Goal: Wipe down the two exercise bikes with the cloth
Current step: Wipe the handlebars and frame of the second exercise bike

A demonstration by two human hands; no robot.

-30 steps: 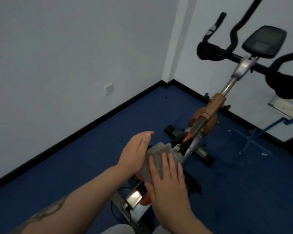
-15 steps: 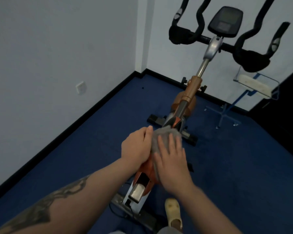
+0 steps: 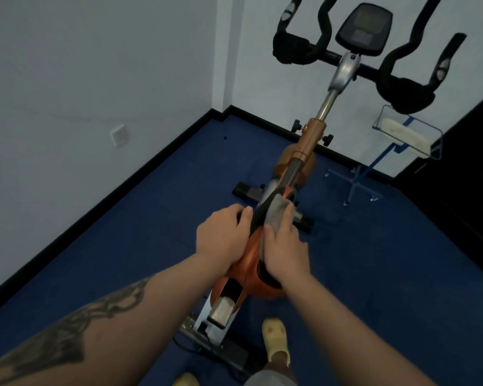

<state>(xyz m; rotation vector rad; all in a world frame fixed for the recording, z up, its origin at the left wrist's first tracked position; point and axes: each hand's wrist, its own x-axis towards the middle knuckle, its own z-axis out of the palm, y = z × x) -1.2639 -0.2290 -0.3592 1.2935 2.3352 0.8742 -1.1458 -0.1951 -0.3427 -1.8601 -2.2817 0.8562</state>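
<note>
Head camera, high above the bike, looking steeply down and forward.

The single wide-angle view sits over the person's forearms, which reach in from the bottom edge to the left hand (image 3: 223,237) and right hand (image 3: 285,247) near the frame's middle, both close to the lens. Beyond the hands the exercise bike (image 3: 307,146) runs away up the frame to its handlebars (image 3: 399,87) at the top edge, far from the camera. Below the hands a yellow shoe (image 3: 275,341) stands on the blue floor (image 3: 123,246), almost straight under the lens. Left of the hands a wall (image 3: 95,79) slants away into a corner.
</note>
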